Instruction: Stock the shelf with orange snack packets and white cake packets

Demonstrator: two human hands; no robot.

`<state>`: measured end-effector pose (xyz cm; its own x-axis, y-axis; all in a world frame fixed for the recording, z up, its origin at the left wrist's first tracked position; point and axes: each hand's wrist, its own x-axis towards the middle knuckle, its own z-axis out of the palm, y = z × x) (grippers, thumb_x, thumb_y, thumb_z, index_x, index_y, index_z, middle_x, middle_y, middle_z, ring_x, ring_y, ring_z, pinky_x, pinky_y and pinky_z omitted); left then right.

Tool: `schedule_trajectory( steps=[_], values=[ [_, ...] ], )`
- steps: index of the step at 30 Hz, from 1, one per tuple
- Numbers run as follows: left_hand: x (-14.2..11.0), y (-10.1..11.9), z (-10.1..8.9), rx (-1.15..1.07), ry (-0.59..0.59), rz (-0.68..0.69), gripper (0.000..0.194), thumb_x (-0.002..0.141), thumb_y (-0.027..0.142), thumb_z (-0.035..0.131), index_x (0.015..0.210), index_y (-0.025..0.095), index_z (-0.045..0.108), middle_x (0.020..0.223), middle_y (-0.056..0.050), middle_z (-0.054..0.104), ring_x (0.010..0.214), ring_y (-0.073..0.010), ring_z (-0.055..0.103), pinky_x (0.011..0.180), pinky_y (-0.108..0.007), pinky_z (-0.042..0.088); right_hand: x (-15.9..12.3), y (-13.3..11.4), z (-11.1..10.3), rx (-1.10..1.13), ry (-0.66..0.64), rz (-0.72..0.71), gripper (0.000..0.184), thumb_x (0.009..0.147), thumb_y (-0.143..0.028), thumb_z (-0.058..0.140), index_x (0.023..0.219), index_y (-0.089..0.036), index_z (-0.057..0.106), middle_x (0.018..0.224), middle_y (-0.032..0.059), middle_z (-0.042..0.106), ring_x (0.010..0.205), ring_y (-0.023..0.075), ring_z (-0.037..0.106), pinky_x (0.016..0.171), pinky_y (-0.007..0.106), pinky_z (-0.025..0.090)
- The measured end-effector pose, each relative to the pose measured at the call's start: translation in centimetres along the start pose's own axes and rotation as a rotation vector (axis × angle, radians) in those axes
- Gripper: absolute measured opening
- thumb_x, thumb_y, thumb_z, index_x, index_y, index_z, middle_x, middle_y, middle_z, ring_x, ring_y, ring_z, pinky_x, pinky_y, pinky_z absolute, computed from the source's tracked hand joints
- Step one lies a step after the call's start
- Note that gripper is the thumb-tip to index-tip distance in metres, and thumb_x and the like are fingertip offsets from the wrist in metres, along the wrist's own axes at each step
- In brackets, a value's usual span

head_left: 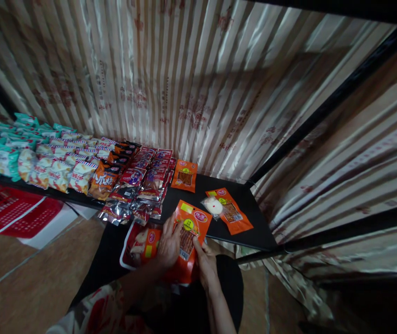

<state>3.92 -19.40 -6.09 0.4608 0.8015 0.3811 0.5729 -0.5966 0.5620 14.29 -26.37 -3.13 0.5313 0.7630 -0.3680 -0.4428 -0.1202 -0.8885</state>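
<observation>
An orange snack packet [193,220] with a clear window onto brown strips is held above my lap, tilted toward the shelf. My left hand [169,243] grips its left side, fingers reaching over the front. My right hand [206,260] holds its lower right edge, the thumb on the front. Beneath my hands, a red basket with a white rim [124,260] rests on my lap. Inside it lies another orange packet [151,242] beside pale wrapped items; the rest of its contents are hidden by my hands and the held packet.
On the black shelf [254,241], one orange packet [184,175] lies at the back and another [235,215] to the right, with a round white wrapped item [214,207] against it. Rows of dark red packets [129,181], white bags [82,176] and green bags [7,160] extend left. A red crate [3,208] stands below.
</observation>
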Motion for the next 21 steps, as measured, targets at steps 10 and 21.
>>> schedule_trajectory(
  steps=[10, 21],
  values=[
    [0.0, 0.1, 0.0, -0.121, 0.000, -0.015, 0.046, 0.088, 0.013, 0.028, 0.132, 0.016, 0.040, 0.142, -0.009, 0.036, 0.136, -0.0220, 0.019, 0.107, -0.046, 0.031, -0.3, -1.0, 0.7, -0.012, -0.090, -0.063, 0.034, 0.061, -0.042, 0.074, 0.086, -0.019, 0.073, 0.076, 0.0032, 0.072, 0.069, 0.0197, 0.064, 0.068, 0.033, 0.051],
    [-0.3, 1.3, 0.0, -0.304, 0.084, -0.071, 0.042, 0.088, 0.016, 0.027, 0.125, 0.014, 0.046, 0.128, -0.012, 0.050, 0.121, -0.0192, 0.042, 0.102, -0.043, 0.037, -0.9, -1.0, 2.4, 0.046, -0.048, -0.108, 0.036, 0.058, -0.040, 0.076, 0.086, -0.018, 0.072, 0.080, 0.0052, 0.072, 0.073, 0.0203, 0.064, 0.071, 0.034, 0.050]
  ],
)
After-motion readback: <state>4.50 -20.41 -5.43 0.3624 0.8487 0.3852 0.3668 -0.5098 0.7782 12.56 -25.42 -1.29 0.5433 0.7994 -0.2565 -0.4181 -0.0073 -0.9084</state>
